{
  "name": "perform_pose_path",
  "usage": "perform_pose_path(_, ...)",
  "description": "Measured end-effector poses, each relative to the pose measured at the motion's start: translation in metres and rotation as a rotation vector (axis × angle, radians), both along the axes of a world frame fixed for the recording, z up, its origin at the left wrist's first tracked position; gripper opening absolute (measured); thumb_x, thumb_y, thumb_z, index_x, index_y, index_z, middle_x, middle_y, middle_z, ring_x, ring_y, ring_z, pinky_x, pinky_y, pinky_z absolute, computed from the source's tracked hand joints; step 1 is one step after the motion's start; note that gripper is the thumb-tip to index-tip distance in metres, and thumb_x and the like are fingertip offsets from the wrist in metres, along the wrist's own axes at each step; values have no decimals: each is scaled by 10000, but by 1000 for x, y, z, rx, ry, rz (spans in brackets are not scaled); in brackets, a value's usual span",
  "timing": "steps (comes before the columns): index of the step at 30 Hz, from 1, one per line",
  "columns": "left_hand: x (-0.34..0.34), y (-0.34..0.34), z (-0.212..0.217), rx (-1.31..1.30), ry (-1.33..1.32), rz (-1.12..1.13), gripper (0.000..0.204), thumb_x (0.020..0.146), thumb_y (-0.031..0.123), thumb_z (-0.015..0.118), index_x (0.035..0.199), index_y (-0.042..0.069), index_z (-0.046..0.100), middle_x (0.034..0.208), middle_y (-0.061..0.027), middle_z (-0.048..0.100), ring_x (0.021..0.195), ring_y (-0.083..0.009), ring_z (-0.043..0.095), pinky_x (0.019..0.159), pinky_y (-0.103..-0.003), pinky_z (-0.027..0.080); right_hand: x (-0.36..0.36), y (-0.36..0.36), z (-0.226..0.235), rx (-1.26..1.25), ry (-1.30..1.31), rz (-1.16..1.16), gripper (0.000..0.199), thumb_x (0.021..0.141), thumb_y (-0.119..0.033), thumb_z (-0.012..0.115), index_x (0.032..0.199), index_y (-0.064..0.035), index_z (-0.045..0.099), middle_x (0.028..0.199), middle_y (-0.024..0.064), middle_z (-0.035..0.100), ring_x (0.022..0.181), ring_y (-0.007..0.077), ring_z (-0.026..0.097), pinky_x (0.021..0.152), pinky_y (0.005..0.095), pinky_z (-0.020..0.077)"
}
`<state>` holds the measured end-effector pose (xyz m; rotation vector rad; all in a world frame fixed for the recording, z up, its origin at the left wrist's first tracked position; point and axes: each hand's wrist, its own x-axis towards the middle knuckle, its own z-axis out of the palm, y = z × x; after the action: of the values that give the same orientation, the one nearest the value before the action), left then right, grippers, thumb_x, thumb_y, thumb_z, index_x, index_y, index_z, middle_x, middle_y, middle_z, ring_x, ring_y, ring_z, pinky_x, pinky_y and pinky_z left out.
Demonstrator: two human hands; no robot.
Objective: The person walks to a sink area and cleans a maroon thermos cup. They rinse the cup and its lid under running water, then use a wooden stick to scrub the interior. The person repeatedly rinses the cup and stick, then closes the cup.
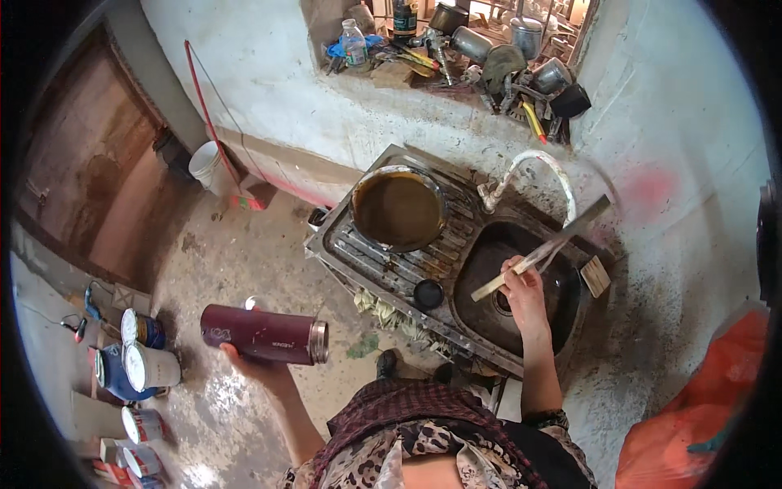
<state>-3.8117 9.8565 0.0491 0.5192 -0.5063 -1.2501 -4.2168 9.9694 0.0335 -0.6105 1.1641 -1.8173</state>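
My left hand (259, 368) holds a dark red metal flask (262, 334) lying sideways, its silver open mouth pointing right, out over the floor left of the sink. Above the dark sink basin (562, 314), my right hand (524, 287) grips a long wooden-handled paintbrush (544, 249) whose bristle end points up right, under the white curved tap (533, 167). A round pot of brown liquid (398, 209) sits on the ribbed drainboard (383, 261). A small black lid (428, 294) lies by the basin's left edge.
Another small brush (595, 275) rests on the sink's right rim. Several paint cans (138, 359) stand on the floor at left. A white bucket (208, 167) and red-handled broom (213, 122) lean by the wall. The window ledge (456, 57) holds spray guns, bottles, tools. An orange bag (700, 407) sits at right.
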Motion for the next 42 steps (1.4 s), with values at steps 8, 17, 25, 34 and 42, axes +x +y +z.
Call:
perform_pose_path(8,-36,-15,2,149,225,-57,678,749,552,609,1181,48,472,1123,-160,555,973,-309,580,831,-476,507,27,13,6,200,-35,-193,247,835,-72,602,1076,-86,550,820,-8,550,662,75,539,592,232,470)
perform_pose_path(17,-49,-12,10,343,1060,-522,779,618,457,770,1190,39,448,1159,-178,511,1021,-300,528,887,-434,469,42,35,4,151,-140,-164,181,913,-208,478,992,-54,531,891,58,572,777,140,607,676,292,513)
perform_pose_path(25,-62,-14,13,425,974,-386,536,698,77,710,1142,-86,459,1125,-189,466,1092,-333,501,979,-472,404,72,29,60,-118,-156,62,171,840,-50,509,977,-11,414,1050,133,488,879,254,627,793,349,540)
perform_pose_path(34,-80,-13,11,455,873,-447,483,692,96,694,1129,-25,526,1179,-190,505,1141,-321,458,989,-461,380,105,8,73,-441,-223,332,195,846,-76,528,1005,-28,424,1015,95,445,767,115,517,652,234,445)
perform_pose_path(42,-88,-6,7,314,486,-555,703,710,389,734,1223,15,430,1233,-172,448,1139,-265,454,966,-405,406,123,-20,74,-399,425,177,201,773,-98,685,920,-19,573,895,90,571,776,133,564,634,258,455)
